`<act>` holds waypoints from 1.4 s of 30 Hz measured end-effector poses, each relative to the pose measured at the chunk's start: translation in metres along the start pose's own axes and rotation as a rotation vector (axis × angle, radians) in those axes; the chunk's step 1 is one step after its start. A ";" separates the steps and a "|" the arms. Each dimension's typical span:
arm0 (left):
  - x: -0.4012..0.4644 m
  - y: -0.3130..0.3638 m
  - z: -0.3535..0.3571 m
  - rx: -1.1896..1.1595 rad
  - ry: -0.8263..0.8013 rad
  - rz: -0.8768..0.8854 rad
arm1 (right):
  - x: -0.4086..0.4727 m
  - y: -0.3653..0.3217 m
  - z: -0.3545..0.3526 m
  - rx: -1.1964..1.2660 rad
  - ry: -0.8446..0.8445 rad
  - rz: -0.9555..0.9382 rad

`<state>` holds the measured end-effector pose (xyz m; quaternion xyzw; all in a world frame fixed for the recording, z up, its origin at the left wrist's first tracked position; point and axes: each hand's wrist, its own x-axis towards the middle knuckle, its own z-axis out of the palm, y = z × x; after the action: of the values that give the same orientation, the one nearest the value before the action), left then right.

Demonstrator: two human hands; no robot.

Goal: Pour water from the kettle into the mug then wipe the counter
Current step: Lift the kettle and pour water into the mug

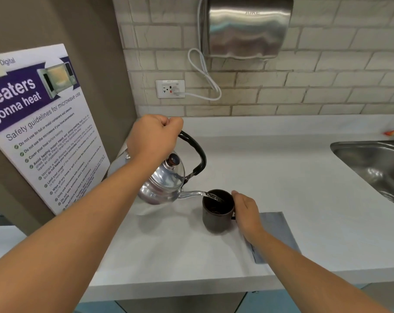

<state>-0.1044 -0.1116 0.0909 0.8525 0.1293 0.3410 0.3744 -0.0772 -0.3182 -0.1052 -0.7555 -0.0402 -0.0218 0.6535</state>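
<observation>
- Head view: the left hand point(154, 137) is fisted around the black handle of the steel kettle point(163, 181), which hangs tilted above the white counter point(281, 177).
- Its spout reaches the rim of the dark mug point(217, 211), and a thin stream of water point(214, 197) runs in.
- The mug stands upright on the counter; the right hand point(248, 213) wraps its right side, fingers curled at the handle.
- A grey cloth point(279, 229) lies flat under the right wrist.
- A steel sink point(376, 163) sits far right.
</observation>
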 end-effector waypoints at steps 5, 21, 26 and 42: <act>0.006 0.007 -0.003 0.050 -0.011 0.032 | 0.000 -0.002 0.000 -0.008 0.011 -0.003; 0.012 0.020 0.001 0.199 -0.025 0.148 | -0.001 -0.004 0.000 -0.011 0.010 -0.001; 0.012 0.025 0.002 0.232 -0.026 0.179 | 0.001 -0.001 -0.001 -0.009 0.009 -0.008; 0.009 0.011 0.002 0.114 -0.002 0.138 | 0.004 0.003 0.000 -0.036 0.001 0.005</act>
<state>-0.0972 -0.1157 0.1022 0.8797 0.0891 0.3570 0.3012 -0.0727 -0.3187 -0.1080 -0.7671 -0.0376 -0.0214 0.6401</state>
